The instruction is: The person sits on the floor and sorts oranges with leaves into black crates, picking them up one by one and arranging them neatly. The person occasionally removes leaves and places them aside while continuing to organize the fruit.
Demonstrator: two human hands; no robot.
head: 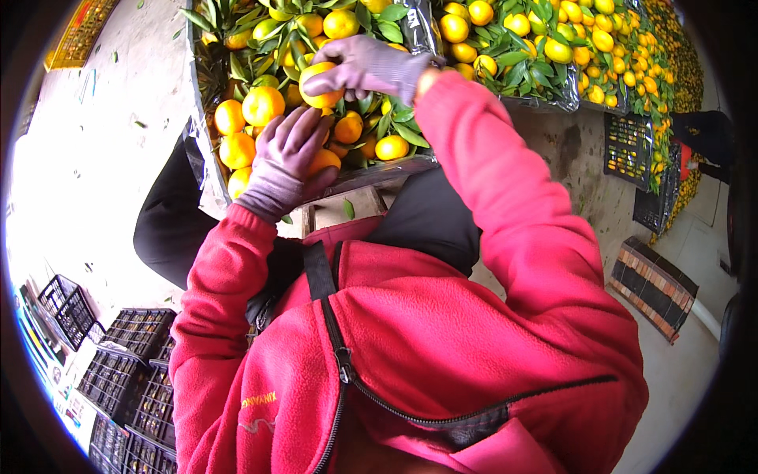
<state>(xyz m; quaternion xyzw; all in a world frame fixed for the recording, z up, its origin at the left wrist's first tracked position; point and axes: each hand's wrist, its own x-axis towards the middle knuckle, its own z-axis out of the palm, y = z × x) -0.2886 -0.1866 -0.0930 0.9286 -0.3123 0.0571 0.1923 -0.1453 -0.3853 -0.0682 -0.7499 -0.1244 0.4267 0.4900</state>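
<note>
A lined crate (385, 169) of leafy mandarins lies before me. My right hand (361, 66), in a purple-grey knit glove, grips a mandarin (309, 80) over the crate's middle. Palm down, my gloved left hand (287, 157) rests on the fruit near the crate's front left. Its fingertips reach just below the gripped fruit, and an orange mandarin (324, 160) sits between its fingers and thumb; whether it holds that one is hidden. Several leafless mandarins (263, 105) lie beside this hand. Green leaves (408, 133) and more fruit fill the crate's right side.
More lined crates of leafy mandarins (556, 50) stretch away at the right. Black plastic crates (112, 379) are stacked at lower left. A yellow crate (77, 35) stands at upper left. Loose leaves dot the concrete floor (106, 178). Part of another person (704, 142) shows at far right.
</note>
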